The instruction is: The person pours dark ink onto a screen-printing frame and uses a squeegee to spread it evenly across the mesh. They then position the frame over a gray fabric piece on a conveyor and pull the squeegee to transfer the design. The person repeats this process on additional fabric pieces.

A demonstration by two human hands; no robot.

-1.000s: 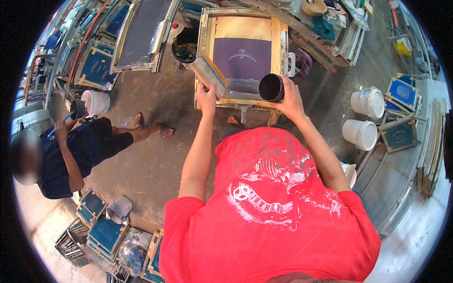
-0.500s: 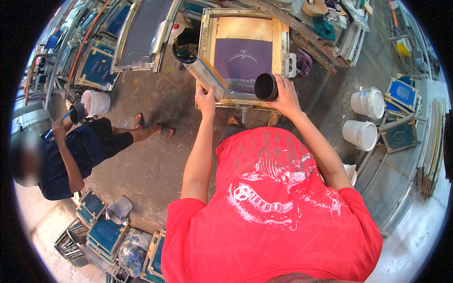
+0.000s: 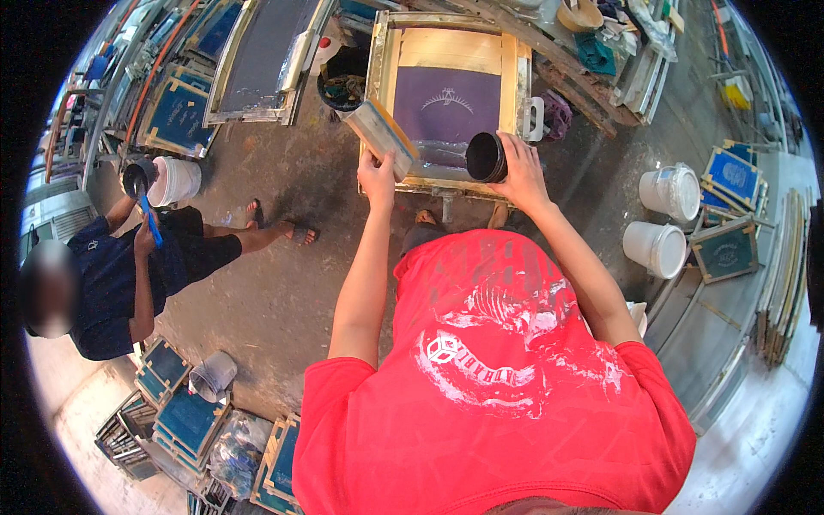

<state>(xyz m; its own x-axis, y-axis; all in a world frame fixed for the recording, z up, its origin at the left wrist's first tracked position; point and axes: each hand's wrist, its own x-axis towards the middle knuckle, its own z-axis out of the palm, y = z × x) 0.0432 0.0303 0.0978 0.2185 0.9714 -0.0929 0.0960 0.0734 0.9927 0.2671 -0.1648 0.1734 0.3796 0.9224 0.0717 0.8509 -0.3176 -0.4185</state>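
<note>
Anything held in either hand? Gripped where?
Left hand: a squeegee-like bar, held near its lower end. Right hand: a black cup, held by the right side of its wall.

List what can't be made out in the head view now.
Black cup, head view: contents lost in its dark interior.
Left grip, head view: some fingers hidden behind the flat tool.
Large mesh frame, head view: far end cut off by the top edge.
Co-worker's head, head view: blurred out.
</note>
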